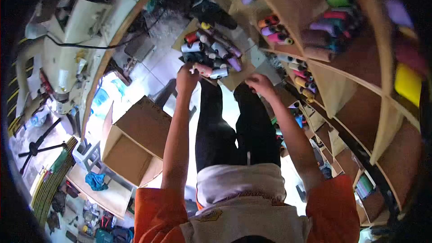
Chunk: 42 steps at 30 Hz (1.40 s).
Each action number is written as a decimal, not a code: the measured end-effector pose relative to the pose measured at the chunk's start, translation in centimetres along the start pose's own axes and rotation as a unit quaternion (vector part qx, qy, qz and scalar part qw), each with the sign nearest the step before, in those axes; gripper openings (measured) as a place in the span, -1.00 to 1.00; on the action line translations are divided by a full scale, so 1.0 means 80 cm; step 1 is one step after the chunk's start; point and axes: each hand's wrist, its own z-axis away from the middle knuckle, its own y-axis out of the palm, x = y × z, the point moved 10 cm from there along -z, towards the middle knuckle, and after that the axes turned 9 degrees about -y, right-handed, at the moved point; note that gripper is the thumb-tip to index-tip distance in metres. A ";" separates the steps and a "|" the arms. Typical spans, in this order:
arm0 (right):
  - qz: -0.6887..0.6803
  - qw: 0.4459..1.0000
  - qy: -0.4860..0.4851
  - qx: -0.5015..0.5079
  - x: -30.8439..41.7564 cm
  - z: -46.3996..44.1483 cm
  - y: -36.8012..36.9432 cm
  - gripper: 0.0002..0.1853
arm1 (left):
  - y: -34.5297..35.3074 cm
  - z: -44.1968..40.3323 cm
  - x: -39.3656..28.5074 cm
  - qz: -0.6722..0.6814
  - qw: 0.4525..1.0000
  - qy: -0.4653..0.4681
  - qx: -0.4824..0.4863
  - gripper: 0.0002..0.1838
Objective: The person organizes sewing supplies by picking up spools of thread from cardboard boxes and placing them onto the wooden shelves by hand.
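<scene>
Several thread spools in red, white, pink, purple and dark colours lie on a flat piece of cardboard on the floor. At the near left corner of the pile, my left hand has its fingers bent beside a pink spool; whether it grips that spool is unclear. My right hand hovers over the right side of the cardboard with its fingers curled, and no object shows in it.
Wooden shelves with spools rise on the right. An open cardboard box stands at the left, near a white stool. A sewing machine sits on a table at the upper left.
</scene>
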 end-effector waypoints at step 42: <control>-0.461 0.877 0.022 -0.136 -0.197 -0.241 0.192 -0.60 | 0.144 -0.125 0.208 0.510 0.799 -0.263 0.179 -0.73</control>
